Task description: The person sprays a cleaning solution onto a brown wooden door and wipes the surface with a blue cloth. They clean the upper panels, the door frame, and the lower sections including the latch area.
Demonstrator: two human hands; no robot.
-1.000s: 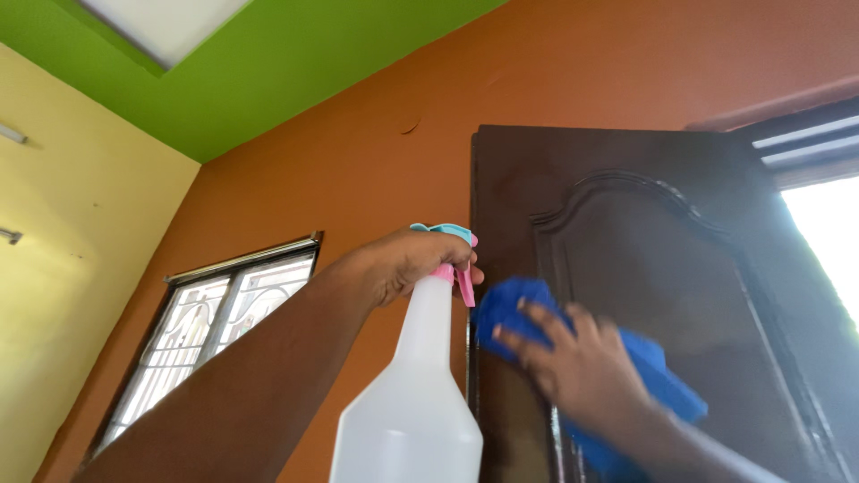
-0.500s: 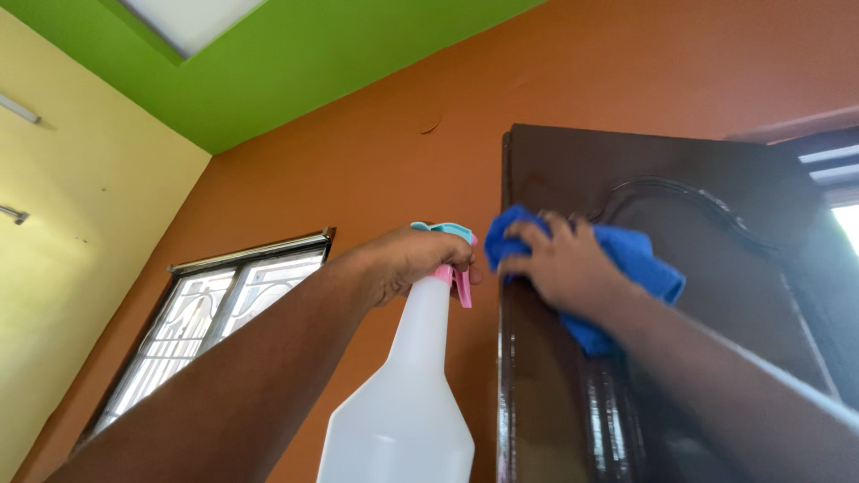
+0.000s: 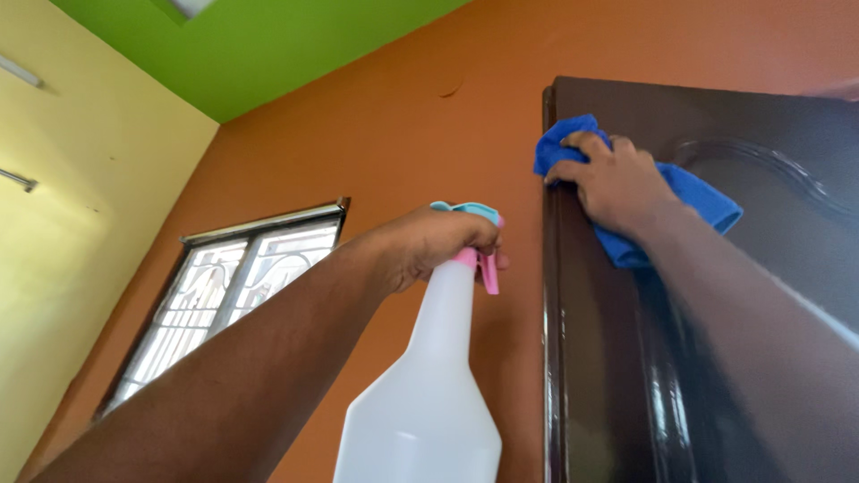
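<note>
Wrapped around the neck of a translucent white plastic spray bottle (image 3: 420, 394), the left hand (image 3: 429, 246) grips just under the bottle's pink-and-teal trigger head (image 3: 474, 241), holding it upright near the orange wall (image 3: 403, 125). Right of it, the right hand (image 3: 617, 179) lies flat with fingers spread on a crumpled blue microfibre cloth (image 3: 689, 192), pressing the cloth against the upper left corner of a glossy dark brown wooden door (image 3: 608, 376). Far left, a barred window (image 3: 233, 295) sits in the wall below a green ceiling (image 3: 268, 45), beside a yellow wall (image 3: 80, 224).
</note>
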